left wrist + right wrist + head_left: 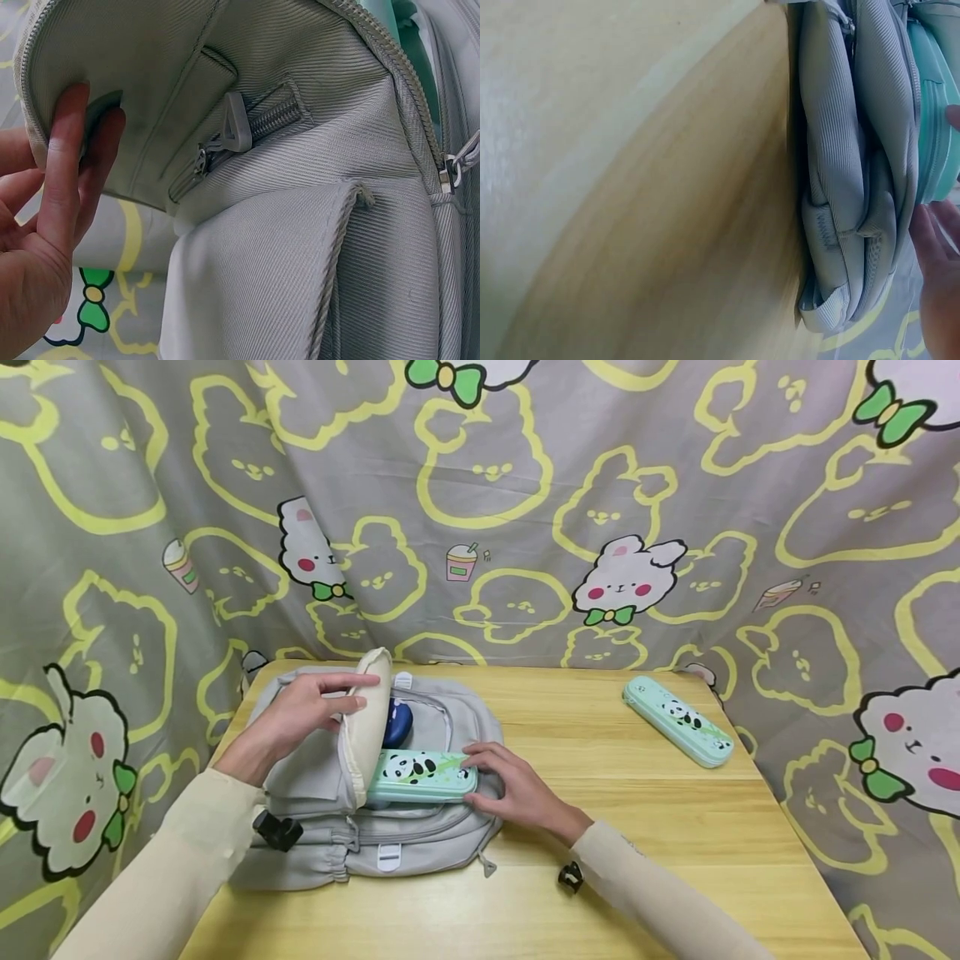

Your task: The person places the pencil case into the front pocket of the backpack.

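Note:
A grey backpack (420,852) lies on the table with its front flap (367,727) lifted. My left hand (303,714) pinches the flap's edge; in the left wrist view the fingers (67,150) curl over that edge, beside a zipped pocket (247,131). My right hand (517,785) grips the right end of a mint-green pencil case (423,777) with a panda print. The case lies across the backpack's opening, its left end hidden behind the flap. In the right wrist view the green case (934,112) overlaps the open zipped edge. Behind it, a dark blue object (399,724) sits in the opening.
A second mint-green panda pencil case (678,721) lies at the back right of the wooden table (600,910). A patterned grey curtain (510,493) hangs behind and along both sides. Black wrist mounts (277,831) sit below each forearm.

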`<state>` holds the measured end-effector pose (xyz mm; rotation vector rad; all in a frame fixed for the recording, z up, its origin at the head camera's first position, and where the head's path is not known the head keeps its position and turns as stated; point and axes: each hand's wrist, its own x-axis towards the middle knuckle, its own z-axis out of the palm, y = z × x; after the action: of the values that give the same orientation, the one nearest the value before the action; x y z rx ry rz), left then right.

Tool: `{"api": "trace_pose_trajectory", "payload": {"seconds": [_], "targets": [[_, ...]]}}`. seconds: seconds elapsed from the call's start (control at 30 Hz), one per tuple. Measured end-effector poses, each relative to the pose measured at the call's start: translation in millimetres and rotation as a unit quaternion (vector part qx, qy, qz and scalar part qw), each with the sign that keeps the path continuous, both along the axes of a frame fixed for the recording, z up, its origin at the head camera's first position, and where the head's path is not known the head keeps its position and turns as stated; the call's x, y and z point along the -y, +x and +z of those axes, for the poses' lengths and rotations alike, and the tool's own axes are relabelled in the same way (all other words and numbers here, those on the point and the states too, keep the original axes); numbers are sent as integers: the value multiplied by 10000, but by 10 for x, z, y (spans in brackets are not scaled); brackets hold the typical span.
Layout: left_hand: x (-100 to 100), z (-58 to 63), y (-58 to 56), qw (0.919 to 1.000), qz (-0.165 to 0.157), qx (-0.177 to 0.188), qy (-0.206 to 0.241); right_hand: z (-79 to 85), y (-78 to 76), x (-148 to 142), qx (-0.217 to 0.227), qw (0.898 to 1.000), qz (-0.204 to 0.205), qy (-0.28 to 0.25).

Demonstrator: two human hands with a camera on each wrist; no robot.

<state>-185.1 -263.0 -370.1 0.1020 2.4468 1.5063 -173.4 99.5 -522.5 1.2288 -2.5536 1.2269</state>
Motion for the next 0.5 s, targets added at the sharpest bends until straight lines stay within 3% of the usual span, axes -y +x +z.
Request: {"api": "trace_pose_trajectory", "payload": {"seconds": [0.23, 0.5], "targets": [[-11, -4, 8, 10000, 28, -26, 1, 4, 8, 8, 192, 9996, -45, -185], [-59, -7, 0, 10000, 91, 23, 28, 43, 29, 76, 119, 9996, -34, -253]]}}
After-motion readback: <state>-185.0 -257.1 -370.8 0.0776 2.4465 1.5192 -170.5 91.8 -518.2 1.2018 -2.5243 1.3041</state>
